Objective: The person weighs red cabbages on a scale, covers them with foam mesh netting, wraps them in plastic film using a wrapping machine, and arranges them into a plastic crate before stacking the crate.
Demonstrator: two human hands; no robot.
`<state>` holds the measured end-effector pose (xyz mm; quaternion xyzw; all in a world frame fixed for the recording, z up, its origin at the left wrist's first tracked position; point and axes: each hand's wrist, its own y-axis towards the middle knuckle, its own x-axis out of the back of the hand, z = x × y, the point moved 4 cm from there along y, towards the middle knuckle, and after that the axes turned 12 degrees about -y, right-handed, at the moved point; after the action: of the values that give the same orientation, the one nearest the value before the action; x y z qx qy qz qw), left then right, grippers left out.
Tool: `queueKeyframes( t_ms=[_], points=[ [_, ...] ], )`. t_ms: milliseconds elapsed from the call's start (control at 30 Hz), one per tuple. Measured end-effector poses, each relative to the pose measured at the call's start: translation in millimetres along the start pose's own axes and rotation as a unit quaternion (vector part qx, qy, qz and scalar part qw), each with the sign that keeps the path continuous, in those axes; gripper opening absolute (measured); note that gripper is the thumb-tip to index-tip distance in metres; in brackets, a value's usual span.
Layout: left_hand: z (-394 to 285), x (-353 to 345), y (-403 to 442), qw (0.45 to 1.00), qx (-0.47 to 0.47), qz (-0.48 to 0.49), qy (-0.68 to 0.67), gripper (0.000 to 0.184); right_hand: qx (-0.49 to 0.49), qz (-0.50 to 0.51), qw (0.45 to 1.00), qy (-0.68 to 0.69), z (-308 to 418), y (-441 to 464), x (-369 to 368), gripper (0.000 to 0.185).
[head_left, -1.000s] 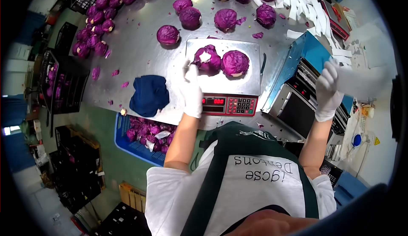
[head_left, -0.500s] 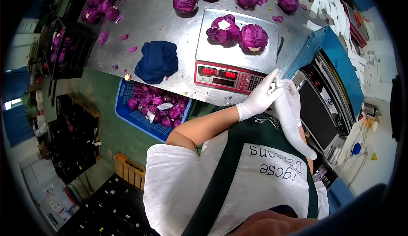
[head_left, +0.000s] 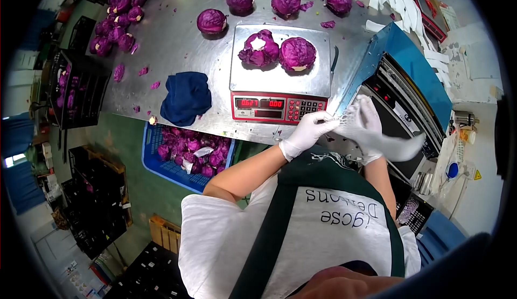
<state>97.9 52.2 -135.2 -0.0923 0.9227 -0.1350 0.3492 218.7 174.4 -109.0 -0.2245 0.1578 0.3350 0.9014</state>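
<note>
My left hand [head_left: 311,132], in a white glove, pinches the edge of a white mesh sleeve [head_left: 353,125]. My right hand [head_left: 370,117], gloved too, grips the other side of this netting, with its fingers partly behind the mesh. The sleeve's mouth is stretched between both hands, and its blurred tail swings out to the right. Just beyond my hands is a scale [head_left: 261,107] with a red front panel. On its metal pan lie a trimmed red cabbage [head_left: 259,51] showing a pale cut stem and a rounder red cabbage [head_left: 297,54].
A blue cloth [head_left: 186,99] lies left of the scale, near the table [head_left: 161,40] edge. Below is a blue crate [head_left: 161,167] of cabbage pieces. Right stands a blue-sided machine [head_left: 414,78], with white strips [head_left: 396,0] behind. Several more cabbages [head_left: 211,21] sit farther back.
The sleeve's end has been pulled wider between my hands, and its tail has swung outward to the right. My left hand has moved down and left, away from my right hand.
</note>
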Motion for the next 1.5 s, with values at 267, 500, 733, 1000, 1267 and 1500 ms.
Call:
queueKeyframes(
  t_ms=[267, 500, 733, 1000, 1267, 1500],
  points=[
    [-27, 11, 13, 0.912, -0.068, 0.104, -0.391, 0.028, -0.278, 0.154, 0.924, 0.215, -43, -40, -9, 0.052],
    [-25, -1, -9, 0.860, 0.189, 0.209, -0.426, 0.055, -0.051, 0.163, 0.982, 0.081, 1, -5, 12, 0.032],
    [-4, 14, 3, 0.965, 0.047, 0.115, -0.230, 0.041, -0.079, 0.114, 0.961, 0.238, 24, 5, 23, 0.035],
    [-49, 43, -3, 0.940, -0.033, 0.096, -0.325, 0.045, 0.090, -0.042, 0.874, -0.476, -7, 31, 15, 0.027],
    [-173, 93, -25, 0.790, -0.235, -0.314, 0.470, 0.035, 0.192, -0.082, 0.913, -0.349, -29, 119, -9, 0.006],
    [-192, 222, 87, 0.636, -0.196, -0.260, 0.700, 0.047, 0.118, -0.185, 0.841, -0.495, -27, 191, -46, 0.030]
  ],
)
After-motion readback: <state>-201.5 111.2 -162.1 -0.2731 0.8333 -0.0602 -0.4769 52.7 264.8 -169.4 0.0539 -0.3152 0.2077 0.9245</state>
